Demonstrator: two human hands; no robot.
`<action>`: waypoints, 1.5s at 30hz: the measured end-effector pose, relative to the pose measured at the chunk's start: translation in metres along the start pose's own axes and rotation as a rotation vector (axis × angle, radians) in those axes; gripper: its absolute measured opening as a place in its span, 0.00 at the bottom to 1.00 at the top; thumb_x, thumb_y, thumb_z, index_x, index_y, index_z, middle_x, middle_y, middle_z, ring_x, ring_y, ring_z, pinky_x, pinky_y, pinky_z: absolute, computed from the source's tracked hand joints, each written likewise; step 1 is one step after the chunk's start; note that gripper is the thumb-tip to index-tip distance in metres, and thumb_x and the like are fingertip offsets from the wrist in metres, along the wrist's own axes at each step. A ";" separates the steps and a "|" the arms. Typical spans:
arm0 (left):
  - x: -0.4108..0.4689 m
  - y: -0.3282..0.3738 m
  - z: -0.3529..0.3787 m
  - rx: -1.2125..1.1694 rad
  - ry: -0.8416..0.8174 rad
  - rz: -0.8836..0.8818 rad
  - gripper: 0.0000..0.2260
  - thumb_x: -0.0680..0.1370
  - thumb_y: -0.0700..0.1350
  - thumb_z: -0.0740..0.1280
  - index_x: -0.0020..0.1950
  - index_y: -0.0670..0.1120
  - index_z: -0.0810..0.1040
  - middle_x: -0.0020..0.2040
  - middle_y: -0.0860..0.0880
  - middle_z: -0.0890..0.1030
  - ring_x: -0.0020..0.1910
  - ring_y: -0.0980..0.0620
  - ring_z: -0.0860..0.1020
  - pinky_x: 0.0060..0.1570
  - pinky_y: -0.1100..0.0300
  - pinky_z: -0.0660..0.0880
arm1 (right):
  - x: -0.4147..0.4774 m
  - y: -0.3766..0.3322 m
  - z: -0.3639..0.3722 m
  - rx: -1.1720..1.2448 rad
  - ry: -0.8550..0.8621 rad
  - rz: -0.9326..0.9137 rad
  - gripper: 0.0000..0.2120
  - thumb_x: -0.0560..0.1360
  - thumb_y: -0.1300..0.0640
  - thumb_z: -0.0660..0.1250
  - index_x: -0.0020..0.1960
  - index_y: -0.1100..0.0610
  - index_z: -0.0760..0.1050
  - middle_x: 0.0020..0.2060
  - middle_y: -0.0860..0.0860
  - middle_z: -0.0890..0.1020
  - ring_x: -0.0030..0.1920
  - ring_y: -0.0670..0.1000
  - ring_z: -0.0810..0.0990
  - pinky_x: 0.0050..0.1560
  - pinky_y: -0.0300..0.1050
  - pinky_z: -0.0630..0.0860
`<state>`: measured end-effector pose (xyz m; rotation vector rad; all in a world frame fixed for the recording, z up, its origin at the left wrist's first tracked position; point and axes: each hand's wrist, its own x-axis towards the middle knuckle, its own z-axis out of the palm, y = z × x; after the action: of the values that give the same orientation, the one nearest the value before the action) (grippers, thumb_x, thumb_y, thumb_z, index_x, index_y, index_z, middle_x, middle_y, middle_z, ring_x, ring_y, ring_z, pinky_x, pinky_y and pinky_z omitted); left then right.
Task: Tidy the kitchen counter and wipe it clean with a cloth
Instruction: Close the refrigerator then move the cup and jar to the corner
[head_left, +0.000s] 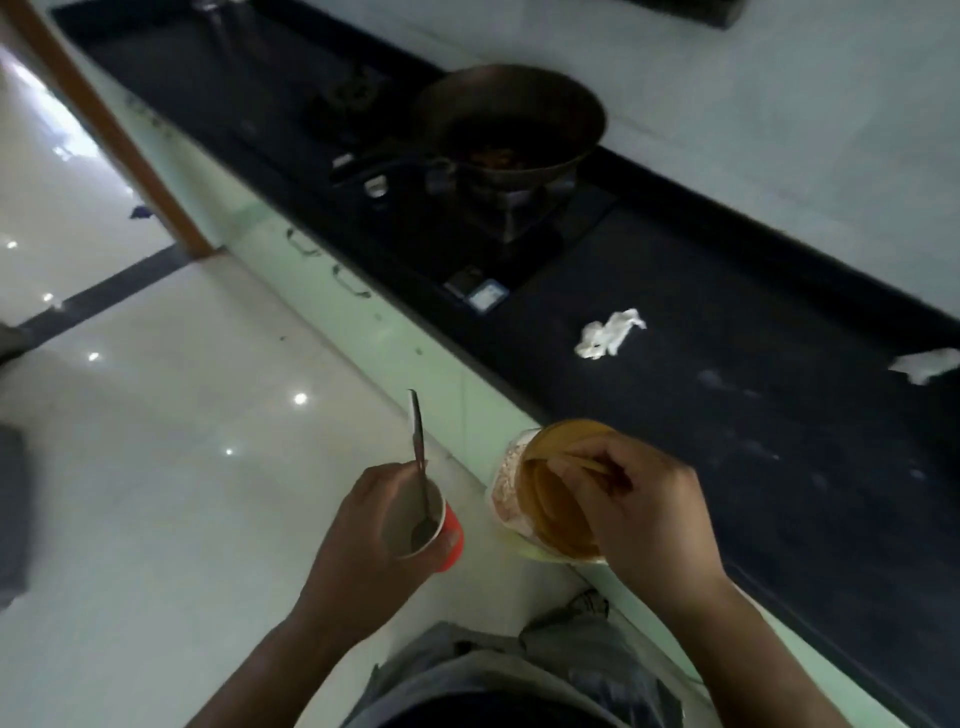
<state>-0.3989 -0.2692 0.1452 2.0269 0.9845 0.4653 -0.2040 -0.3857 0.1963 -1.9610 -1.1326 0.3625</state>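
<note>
While my left grip (363, 530) is curled round a red paper cup (451, 532) with a metal spoon (418, 452) standing in it, held out over the floor (182, 415), my right grip (649, 514) is closed over the amber lid of a clear jar (506, 493), which lies tilted on its side at the front edge of the dark desk (727, 415); whether the jar touches that edge I cannot tell. With both grips full, I judge this to be the tidying stage, and the wiping not yet begun: no cloth is in view. The next move, as I read it, calls for a place to put cup and jar, the cup kept level so the loose spoon does not tip out, before either grip is free for the litter. On the desk lie a crumpled white tissue (610, 332) near the middle and a second scrap (927, 365) at the right margin, well apart, with pale smears on the surface nearer me. Farther along, a dark wok (511, 122) sits on a gas stove (498, 218). Pale green cabinet fronts (415, 332) run below the desk, and the glossy white floor shows bright spots of reflected light.
</note>
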 end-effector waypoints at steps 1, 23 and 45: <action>-0.014 -0.012 -0.011 0.037 -0.003 -0.005 0.17 0.64 0.55 0.73 0.47 0.64 0.70 0.45 0.66 0.74 0.49 0.65 0.74 0.36 0.73 0.71 | -0.005 -0.007 0.016 0.008 -0.031 0.008 0.08 0.70 0.52 0.69 0.38 0.39 0.76 0.37 0.30 0.79 0.43 0.34 0.77 0.41 0.25 0.71; -0.013 -0.186 -0.199 0.085 0.350 -0.411 0.31 0.66 0.62 0.70 0.65 0.51 0.70 0.58 0.57 0.71 0.53 0.62 0.71 0.47 0.69 0.71 | 0.114 -0.136 0.292 0.091 -0.599 -0.174 0.05 0.70 0.49 0.70 0.44 0.46 0.76 0.38 0.35 0.78 0.41 0.34 0.76 0.39 0.25 0.70; 0.284 -0.370 -0.472 0.094 0.380 -0.359 0.30 0.67 0.52 0.75 0.66 0.46 0.70 0.62 0.48 0.74 0.55 0.56 0.71 0.50 0.71 0.68 | 0.422 -0.296 0.543 0.006 -0.596 -0.256 0.08 0.68 0.49 0.72 0.40 0.41 0.72 0.35 0.35 0.76 0.38 0.35 0.74 0.36 0.26 0.67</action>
<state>-0.6888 0.3279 0.1253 1.8201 1.5932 0.6285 -0.4657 0.3140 0.1494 -1.7135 -1.7300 0.8425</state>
